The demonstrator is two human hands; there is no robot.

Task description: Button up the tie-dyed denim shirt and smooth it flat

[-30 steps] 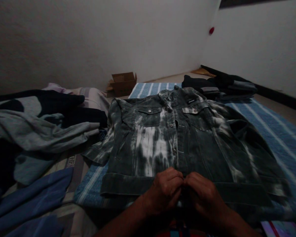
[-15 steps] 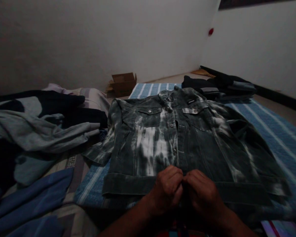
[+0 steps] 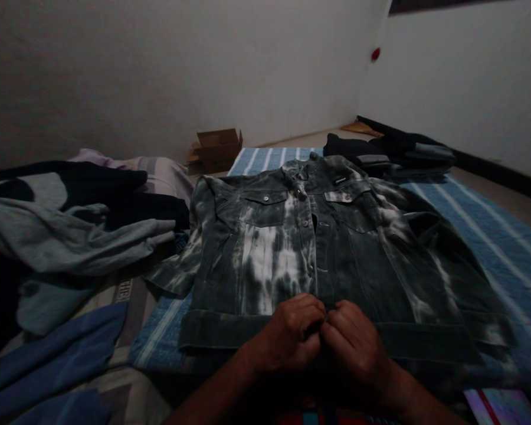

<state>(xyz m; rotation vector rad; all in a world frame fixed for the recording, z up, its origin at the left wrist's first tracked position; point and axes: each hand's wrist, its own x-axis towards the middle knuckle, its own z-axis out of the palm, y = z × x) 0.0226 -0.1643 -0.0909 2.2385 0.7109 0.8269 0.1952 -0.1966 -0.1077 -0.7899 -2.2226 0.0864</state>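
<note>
Both hands (image 3: 321,336) lower on one jacket (image 3: 336,248)

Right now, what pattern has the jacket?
Dark grey denim jacket with whitish bleached tie-dye patches, seen in the head view.

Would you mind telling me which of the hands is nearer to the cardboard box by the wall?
Left. The left hand lies below the cardboard box, slightly rightward; the right hand sits farther right.
</note>
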